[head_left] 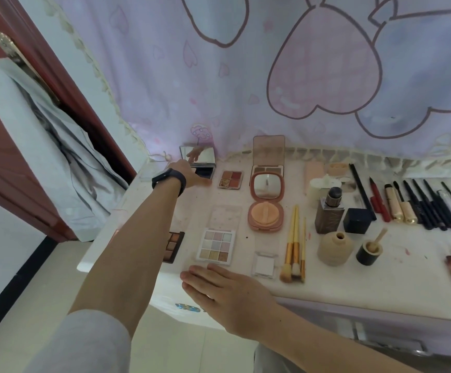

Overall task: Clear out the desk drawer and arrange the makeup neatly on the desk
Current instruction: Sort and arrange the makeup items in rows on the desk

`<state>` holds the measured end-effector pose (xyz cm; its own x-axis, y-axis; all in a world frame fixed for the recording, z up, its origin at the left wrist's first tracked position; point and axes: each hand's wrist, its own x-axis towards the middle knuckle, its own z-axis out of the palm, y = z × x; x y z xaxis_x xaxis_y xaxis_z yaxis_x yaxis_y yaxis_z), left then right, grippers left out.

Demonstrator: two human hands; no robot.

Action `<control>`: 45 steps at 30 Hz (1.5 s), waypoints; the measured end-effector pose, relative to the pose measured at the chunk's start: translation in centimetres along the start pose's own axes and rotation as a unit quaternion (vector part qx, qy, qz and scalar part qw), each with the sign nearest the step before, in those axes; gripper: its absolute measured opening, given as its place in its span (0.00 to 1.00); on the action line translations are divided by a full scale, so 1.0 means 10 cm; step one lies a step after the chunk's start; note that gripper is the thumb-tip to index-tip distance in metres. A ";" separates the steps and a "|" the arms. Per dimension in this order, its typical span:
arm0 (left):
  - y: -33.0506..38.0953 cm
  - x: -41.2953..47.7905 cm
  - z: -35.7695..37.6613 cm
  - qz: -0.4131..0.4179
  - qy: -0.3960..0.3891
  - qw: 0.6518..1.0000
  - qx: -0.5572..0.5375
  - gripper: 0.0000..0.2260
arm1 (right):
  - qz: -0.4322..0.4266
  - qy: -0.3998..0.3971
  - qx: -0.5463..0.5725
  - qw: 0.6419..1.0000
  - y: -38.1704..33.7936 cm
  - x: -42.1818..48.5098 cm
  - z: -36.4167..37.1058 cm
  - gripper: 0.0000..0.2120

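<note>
Left hand [190, 172] at the eleven-o'clock mirrored compact [205, 156] — grip unclear; right hand [227, 294] flat, fingers straight, at desk's [380, 281] six-o'clock edge.

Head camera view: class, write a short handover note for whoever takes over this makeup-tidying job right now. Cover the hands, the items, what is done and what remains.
Left hand: at the desk's back left corner, touching the open mirrored palette; grip unclear.
Right hand: flat and open, at the front edge near the nine-pan eyeshadow palette.
Done: palettes, cushion compact, gold-handled brushes and a row of pencils and tubes lie spread on the desk.
Left: settle the mirrored palette and check the drawer, which is not clearly in view.
</note>
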<state>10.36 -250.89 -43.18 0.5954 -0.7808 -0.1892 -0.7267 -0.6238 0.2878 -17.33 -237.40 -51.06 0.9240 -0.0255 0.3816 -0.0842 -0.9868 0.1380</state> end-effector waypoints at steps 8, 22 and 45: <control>-0.38 0.16 -0.25 0.023 0.060 0.995 0.082 0.24 | -0.011 -0.046 0.007 0.999 0.01 0.02 0.03 0.23; -0.79 0.12 -0.36 0.026 0.043 0.981 0.189 0.21 | -0.003 -0.059 0.032 0.998 0.01 0.05 0.04 0.25; -0.73 -0.55 -0.81 -0.054 0.143 0.970 -0.191 0.41 | -0.028 -0.036 -0.012 0.999 0.02 0.01 0.13 0.30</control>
<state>15.16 -241.71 -36.59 0.7718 -0.6357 0.0155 -0.5072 -0.6007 0.6180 -16.75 -237.86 -52.20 0.9517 0.0180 0.3065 -0.0394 -0.9829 0.1799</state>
